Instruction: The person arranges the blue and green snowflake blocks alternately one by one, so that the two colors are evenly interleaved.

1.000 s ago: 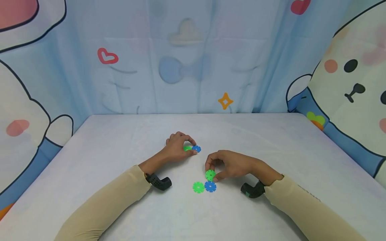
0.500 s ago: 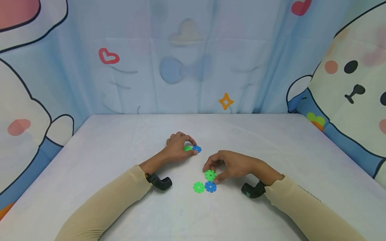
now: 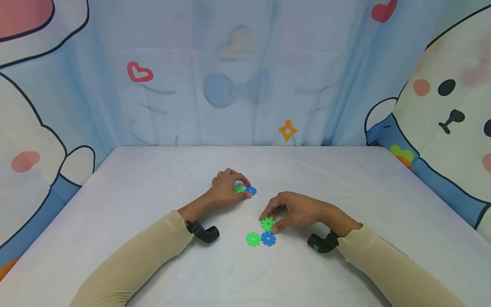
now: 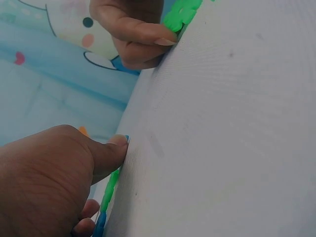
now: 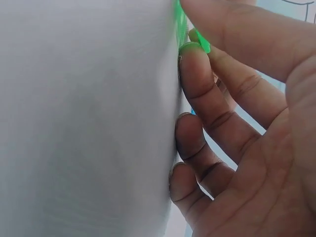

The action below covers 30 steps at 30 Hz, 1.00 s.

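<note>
Right grip point(image 3: 293, 209) clamped on the held green disc point(image 3: 267, 224): thumb at its lower right edge, finger at its upper left. Disc sits right at the fingertips, well out from the palm. Rim pinch likely chosen to keep the face and most edge slots uncovered. Remaining fingertips point(image 5: 190, 133) come down at the surface point(image 3: 222, 277) in the right wrist view; probably bracing so the small disc can be steered finely.

Held green disc stands just above the near blue disc point(image 3: 268, 238), edges meeting or almost; cannot tell if the slots engage. Loose green disc point(image 3: 253, 239) lies left of the near blue disc, edges about touching, no hand on it. Tight corner layout looks meant to keep rims lined up with each other.

Left grip point(image 3: 229, 187) clamped on the far blue disc point(image 3: 251, 190), thumb on the near edge, finger on the far edge. Far green disc point(image 3: 239, 189) sits beside it, inside the thumb-finger curve, partly hidden by the hand. Left wrist view adds a blue edge point(image 4: 100, 224) beyond a green one; unclear which disc. Left hold seems to steady that set, well apart from the near discs.
</note>
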{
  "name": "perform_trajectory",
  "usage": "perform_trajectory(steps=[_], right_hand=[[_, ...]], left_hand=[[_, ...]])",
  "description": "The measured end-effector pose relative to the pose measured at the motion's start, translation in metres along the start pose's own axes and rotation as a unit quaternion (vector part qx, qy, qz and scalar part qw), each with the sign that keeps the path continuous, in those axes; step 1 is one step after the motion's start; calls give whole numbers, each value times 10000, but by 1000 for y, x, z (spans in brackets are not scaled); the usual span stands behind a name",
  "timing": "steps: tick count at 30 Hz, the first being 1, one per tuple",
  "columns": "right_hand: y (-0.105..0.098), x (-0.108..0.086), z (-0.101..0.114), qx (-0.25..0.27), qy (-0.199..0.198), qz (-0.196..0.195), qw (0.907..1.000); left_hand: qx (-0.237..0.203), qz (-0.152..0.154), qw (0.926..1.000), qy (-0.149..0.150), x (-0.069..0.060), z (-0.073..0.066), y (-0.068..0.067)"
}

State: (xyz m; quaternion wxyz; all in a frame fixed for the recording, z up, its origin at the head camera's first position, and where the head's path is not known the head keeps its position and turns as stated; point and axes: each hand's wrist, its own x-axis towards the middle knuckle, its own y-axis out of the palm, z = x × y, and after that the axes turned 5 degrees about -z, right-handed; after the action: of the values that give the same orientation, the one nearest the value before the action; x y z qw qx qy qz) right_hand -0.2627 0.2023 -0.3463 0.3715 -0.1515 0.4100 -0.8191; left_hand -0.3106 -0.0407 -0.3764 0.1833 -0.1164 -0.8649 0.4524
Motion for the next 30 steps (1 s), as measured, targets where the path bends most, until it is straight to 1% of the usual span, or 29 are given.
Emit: perform_trajectory(steps=[6, 11, 15, 17, 22, 26, 30], right_hand=[[0, 0, -4, -23, -216, -159, 9996], [-4, 1, -7, -235, -160, -393, 9988], [-11, 3, -12, -351, -82, -675, 9971], [-15, 7, -15, -320, -71, -825, 9960], [-23, 23, -24, -454, 55, -1165, 9921], [-26, 36, -30, -499, 243, -1382, 9889], [-28, 42, -36, -542, 467, -1584, 9848]], left_hand=[[34, -1, 10000, -25, 0, 1, 0], [2, -11, 10000, 12, 0, 0, -1], [-39, 6, 10000, 64, 0, 0, -1], [-33, 19, 10000, 67, 1, 0, -1], [-58, 17, 10000, 11, 0, 0, -3], [-78, 12, 10000, 27, 1, 1, -2], [-86, 53, 9999, 82, 3, 1, 0]])
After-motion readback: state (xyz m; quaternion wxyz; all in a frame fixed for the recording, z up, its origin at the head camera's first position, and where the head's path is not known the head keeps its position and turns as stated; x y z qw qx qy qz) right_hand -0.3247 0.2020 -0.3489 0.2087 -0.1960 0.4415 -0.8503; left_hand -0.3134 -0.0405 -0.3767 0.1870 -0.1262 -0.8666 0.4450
